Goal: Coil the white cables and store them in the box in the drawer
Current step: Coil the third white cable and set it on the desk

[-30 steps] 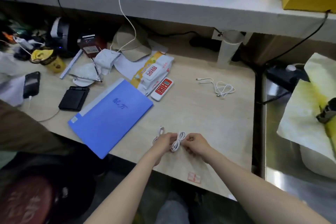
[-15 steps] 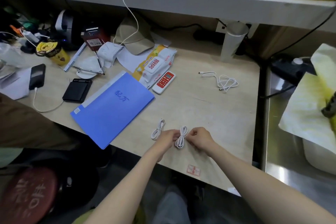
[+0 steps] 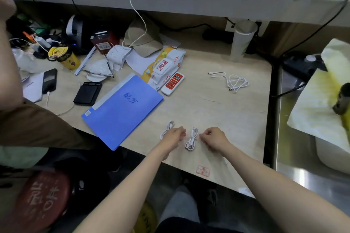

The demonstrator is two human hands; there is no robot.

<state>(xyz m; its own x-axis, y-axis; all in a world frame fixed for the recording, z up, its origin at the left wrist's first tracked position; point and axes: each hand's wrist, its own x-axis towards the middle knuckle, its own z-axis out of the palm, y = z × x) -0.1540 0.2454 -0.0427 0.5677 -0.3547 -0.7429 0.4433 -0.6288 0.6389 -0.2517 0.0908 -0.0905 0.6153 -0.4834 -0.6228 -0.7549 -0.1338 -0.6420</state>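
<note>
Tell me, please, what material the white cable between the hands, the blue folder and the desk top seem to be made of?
White cable: likely plastic- or rubber-sheathed; smooth, bends into tight loops.
Blue folder: probably plastic sheet; flat and evenly coloured, with a pale spine strip.
Desk top: looks like pale wood-effect laminate, though possibly real wood; faint grain and a matte, smooth surface.

Between your left hand (image 3: 173, 135) and right hand (image 3: 215, 137) a coiled cable (image 3: 191, 139) lies on the bench (image 3: 217, 111); another coil (image 3: 166, 128) lies left, a loose cable (image 3: 233, 81) far behind.
</note>
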